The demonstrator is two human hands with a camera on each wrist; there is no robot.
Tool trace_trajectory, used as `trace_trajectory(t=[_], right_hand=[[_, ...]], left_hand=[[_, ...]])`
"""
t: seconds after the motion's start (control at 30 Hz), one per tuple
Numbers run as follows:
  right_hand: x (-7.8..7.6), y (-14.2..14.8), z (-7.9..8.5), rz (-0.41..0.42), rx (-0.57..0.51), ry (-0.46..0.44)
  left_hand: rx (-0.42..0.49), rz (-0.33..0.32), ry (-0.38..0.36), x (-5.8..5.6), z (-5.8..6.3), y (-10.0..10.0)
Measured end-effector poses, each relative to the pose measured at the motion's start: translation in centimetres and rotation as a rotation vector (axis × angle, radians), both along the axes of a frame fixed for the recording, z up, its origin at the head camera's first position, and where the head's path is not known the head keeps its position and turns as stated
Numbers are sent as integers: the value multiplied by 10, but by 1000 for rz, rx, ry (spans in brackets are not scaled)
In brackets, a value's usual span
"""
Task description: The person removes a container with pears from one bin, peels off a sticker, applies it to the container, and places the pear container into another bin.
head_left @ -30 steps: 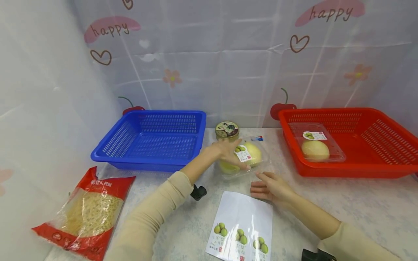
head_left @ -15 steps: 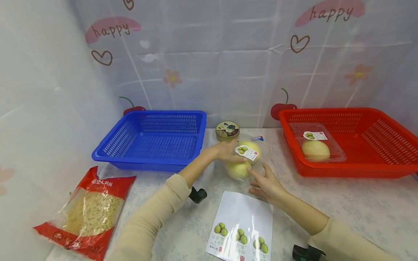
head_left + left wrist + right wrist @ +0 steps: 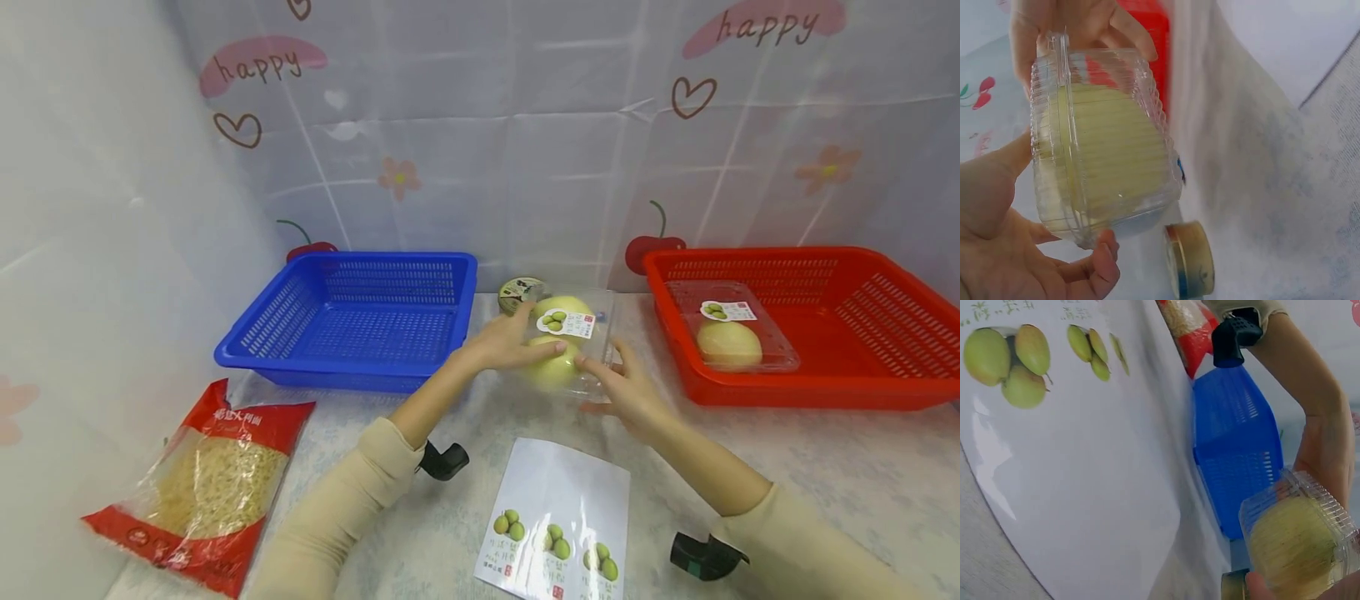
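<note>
A clear plastic clamshell box [image 3: 604, 333] with two round pale-yellow fruits [image 3: 551, 367] inside is held up above the table. A white label [image 3: 566, 323] with a green fruit picture sits on its lid. My left hand [image 3: 504, 340] grips the left side, thumb across the lid. At the right front corner, my right hand [image 3: 633, 392] holds the box with its thumb on top and fingers lower down. The left wrist view shows the box's ribbed wall [image 3: 1110, 144] between both hands, tilted. Behind the left hand stands a small round tin [image 3: 517, 292], partly hidden.
A blue basket [image 3: 345, 379] stands at back left, and a red basket [image 3: 810, 392] at right contains another fruit box [image 3: 731, 333]. A red bag of noodles [image 3: 225, 483] lies at left. In front is a white sheet [image 3: 558, 483] printed with green fruits.
The fruit box has come up off the table and turned upright to me. My right hand has moved in from beside the sheet and taken hold of its right corner.
</note>
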State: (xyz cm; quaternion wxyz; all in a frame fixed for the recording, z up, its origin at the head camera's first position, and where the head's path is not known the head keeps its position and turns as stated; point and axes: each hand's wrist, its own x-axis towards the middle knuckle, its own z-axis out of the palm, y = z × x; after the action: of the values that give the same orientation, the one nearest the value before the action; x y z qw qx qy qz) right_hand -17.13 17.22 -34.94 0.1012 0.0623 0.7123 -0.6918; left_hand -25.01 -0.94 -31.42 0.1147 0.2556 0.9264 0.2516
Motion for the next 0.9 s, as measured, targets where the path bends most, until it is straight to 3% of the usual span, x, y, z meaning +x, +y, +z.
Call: trace_trajectory(t=[0.3, 0.47, 0.67, 0.9], right_hand=[[-2, 26, 33, 78, -1, 54], [-5, 43, 49, 79, -80, 89], [-10, 63, 63, 72, -188, 116], [-17, 91, 73, 65, -265, 119]], left_hand=[[298, -7, 52, 7, 16, -4], [486, -14, 58, 8, 21, -1], [655, 14, 23, 8, 24, 11], [833, 3, -7, 7, 29, 38]])
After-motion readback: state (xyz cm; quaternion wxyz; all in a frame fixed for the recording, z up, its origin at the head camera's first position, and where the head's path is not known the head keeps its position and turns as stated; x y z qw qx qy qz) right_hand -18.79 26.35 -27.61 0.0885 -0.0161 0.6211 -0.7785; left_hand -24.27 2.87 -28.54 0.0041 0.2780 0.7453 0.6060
